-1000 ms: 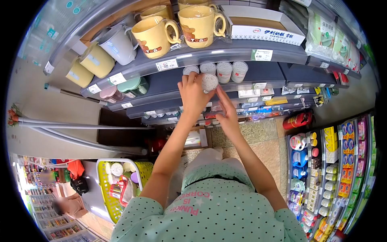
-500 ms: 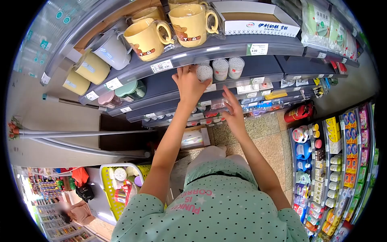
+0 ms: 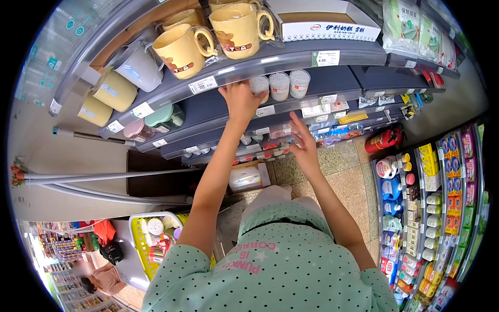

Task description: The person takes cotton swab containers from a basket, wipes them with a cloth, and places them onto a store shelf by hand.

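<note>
My left hand [image 3: 241,103] reaches onto the shelf under the mugs. Its thumb presses the front of the leftmost tub of cotton swabs [image 3: 259,85]; its other fingers curl at the left and are partly hidden. Two more tubs, a middle tub of cotton swabs [image 3: 279,87] and a right tub of cotton swabs [image 3: 299,84], stand upright beside it in a row. All three are short clear cylinders with white dotted tops. My right hand [image 3: 303,144] hovers in front of the lower shelves, fingers apart, with nothing in it.
Yellow mugs [image 3: 235,32] and a white carton [image 3: 327,32] stand on the shelf above. Pink and green lidded cups [image 3: 165,118] sit at the left. A yellow-green basket [image 3: 136,243] with goods is behind my left arm. A red fire extinguisher [image 3: 384,139] stands right.
My left hand and the leftmost tub have shifted slightly back, more in line with the other tubs. My right hand stays spread in nearly the same place. The view has shifted a little.
</note>
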Action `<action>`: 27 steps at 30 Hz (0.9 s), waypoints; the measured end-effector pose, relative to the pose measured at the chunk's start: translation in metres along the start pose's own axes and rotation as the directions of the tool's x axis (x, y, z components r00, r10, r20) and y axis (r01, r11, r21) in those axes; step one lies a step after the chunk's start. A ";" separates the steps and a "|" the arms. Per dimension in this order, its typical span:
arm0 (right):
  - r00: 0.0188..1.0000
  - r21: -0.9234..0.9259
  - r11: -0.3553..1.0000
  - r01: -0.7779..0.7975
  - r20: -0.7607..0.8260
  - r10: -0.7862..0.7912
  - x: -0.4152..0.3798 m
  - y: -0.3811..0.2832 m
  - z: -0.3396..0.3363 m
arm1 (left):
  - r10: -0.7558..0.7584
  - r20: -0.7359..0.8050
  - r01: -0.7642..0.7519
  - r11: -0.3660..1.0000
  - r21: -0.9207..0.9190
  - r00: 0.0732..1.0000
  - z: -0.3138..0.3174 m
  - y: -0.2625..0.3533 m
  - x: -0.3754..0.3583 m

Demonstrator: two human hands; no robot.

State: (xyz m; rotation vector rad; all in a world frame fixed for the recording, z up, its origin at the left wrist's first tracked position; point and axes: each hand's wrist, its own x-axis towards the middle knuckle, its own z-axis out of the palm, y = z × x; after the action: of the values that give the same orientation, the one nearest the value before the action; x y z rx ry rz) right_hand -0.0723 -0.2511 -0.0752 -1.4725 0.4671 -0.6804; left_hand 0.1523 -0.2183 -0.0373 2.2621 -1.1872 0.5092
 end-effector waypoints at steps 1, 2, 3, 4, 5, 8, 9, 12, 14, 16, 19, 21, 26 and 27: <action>1.000 -0.003 1.000 0.001 -0.001 -0.001 -0.001 0.000 0.000 | 0.002 0.001 -0.002 1.000 -0.001 1.000 0.001 -0.001 0.000; 1.000 -0.006 1.000 0.002 -0.002 -0.002 -0.001 0.000 -0.001 | 0.003 0.001 -0.003 1.000 -0.002 1.000 0.002 -0.002 0.000; 1.000 -0.008 1.000 0.003 -0.002 -0.003 -0.002 -0.001 -0.001 | 0.004 0.003 -0.004 1.000 -0.002 1.000 0.003 -0.003 0.000; 1.000 -0.018 1.000 -0.004 -0.005 0.004 -0.003 -0.001 -0.001 | 0.000 0.004 0.000 1.000 0.000 1.000 0.004 -0.004 -0.001; 1.000 -0.027 1.000 -0.011 -0.007 0.010 -0.003 -0.001 -0.002 | -0.004 0.005 0.004 1.000 0.003 1.000 0.006 -0.004 -0.001; 0.999 -0.044 0.999 -0.032 -0.014 0.031 -0.005 -0.001 -0.002 | 0.001 -0.024 0.000 0.999 0.032 1.000 0.011 -0.007 -0.002; 0.999 -0.047 0.998 -0.039 -0.015 0.038 -0.006 -0.001 -0.002 | 0.005 -0.040 -0.004 0.999 0.046 0.999 0.011 -0.007 -0.002; 1.000 -0.064 0.998 -0.017 -0.009 0.017 -0.006 0.003 -0.003 | 0.019 -0.022 -0.018 0.999 0.046 1.000 0.009 -0.007 -0.004; 0.999 -0.068 0.997 -0.033 -0.009 0.032 -0.007 0.006 -0.003 | 0.021 -0.003 -0.021 0.998 0.055 1.000 0.005 -0.006 -0.005; 0.999 -0.067 0.997 -0.042 -0.010 0.041 -0.008 0.007 -0.003 | 0.034 -0.003 -0.033 0.997 0.069 0.999 0.004 -0.008 -0.008; 0.999 -0.060 0.997 -0.053 -0.014 0.052 -0.010 0.006 -0.004 | 0.076 -0.025 -0.073 0.994 0.086 0.997 0.007 -0.016 -0.012; 0.997 -0.058 0.996 -0.074 -0.014 0.074 -0.012 0.005 -0.004 | 0.108 -0.027 -0.105 0.991 0.086 0.994 0.007 -0.019 -0.015; 0.998 -0.052 0.996 -0.067 -0.006 0.066 -0.013 0.005 -0.003 | 0.085 -0.002 -0.084 0.991 0.107 0.996 0.007 -0.020 -0.014; 0.998 -0.055 0.996 -0.069 -0.004 0.069 -0.013 0.004 -0.002 | 0.086 0.003 -0.086 0.989 0.122 0.996 0.006 -0.019 -0.013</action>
State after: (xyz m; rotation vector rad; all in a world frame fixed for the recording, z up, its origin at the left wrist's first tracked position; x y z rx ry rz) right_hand -0.0827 -0.2444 -0.0812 -1.5010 0.5396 -0.6190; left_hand 0.1617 -0.2043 -0.0545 2.3184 -1.2886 0.6334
